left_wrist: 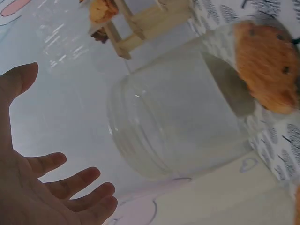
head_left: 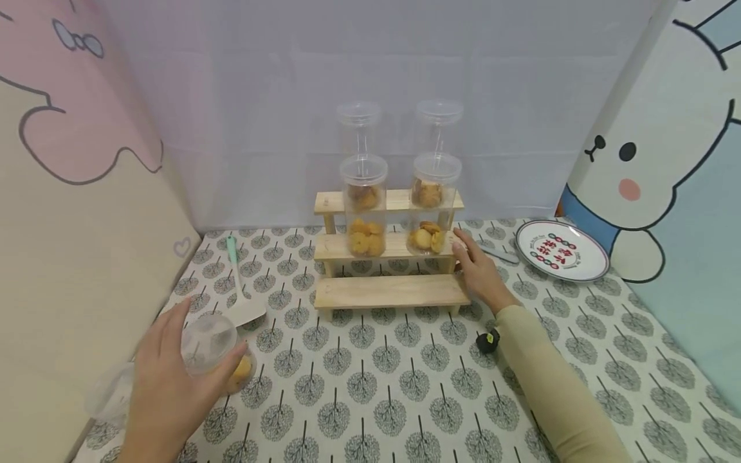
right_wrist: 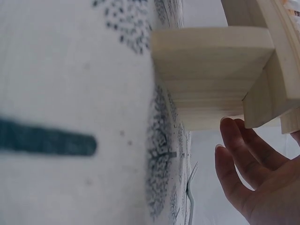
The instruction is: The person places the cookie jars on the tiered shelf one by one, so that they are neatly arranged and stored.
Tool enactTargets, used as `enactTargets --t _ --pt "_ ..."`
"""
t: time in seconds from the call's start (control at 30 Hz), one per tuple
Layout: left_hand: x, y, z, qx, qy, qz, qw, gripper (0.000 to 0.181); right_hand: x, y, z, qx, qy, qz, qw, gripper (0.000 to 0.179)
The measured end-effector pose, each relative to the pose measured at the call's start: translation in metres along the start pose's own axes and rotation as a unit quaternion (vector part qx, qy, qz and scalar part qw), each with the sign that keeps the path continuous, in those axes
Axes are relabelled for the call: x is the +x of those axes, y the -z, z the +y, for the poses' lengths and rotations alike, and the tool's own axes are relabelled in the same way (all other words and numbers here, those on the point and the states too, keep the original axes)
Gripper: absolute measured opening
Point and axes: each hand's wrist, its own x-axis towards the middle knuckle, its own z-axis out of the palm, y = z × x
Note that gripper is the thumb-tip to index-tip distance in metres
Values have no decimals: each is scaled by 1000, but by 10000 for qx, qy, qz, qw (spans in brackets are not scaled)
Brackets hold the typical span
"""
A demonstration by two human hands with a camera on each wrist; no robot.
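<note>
My left hand (head_left: 173, 379) is beside a clear lidded jar (head_left: 210, 341) at the front left, with round cookies low inside it. In the left wrist view the fingers are spread, apart from the jar (left_wrist: 187, 112). My right hand (head_left: 482, 273) is at the right end of a three-step wooden rack (head_left: 393, 292). Its nearly straight fingertips (right_wrist: 227, 124) are against a support of the rack; the thumb is mostly hidden. Clear jars of yellow cookies, one left (head_left: 366, 238) and one right (head_left: 428, 235), stand on the middle step, with two jars of browner cookies behind them.
Another clear container (head_left: 112, 392) is left of my left hand. A white spatula (head_left: 243, 308) with a green handle end lies behind the left jar. Far right are a patterned plate (head_left: 561, 251) and metal cutlery (head_left: 500, 254). A small black object (head_left: 487, 341) is beside my right sleeve.
</note>
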Motion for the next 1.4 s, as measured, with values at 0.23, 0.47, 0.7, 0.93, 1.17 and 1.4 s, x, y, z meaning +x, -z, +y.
enactTargets --t 0.23,0.47,0.7,0.93,1.17,1.4 --pt "-20 -5 -27 87 926 -419 9948 117 2 2 -1 -4 -5 -2 10000 60" --pt "-24 -18 -38 103 1895 -951 9772 132 1 -1 0 -39 -2 32 10000 59" --pt "-21 -23 -44 179 2467 -1208 9614 137 -1 -1 -1 29 17 -20 10000 59" --pt "-18 -26 -48 10 2538 -1268 9589 135 0 0 -2 -32 -41 -8 10000 60" --pt "-17 -28 -50 -90 2561 -1112 9602 128 0 -1 -3 -166 -20 31 9999 60" --pt "-16 -27 -50 -242 2488 -1045 9626 114 -1 0 -2 -195 -39 61 9998 62"
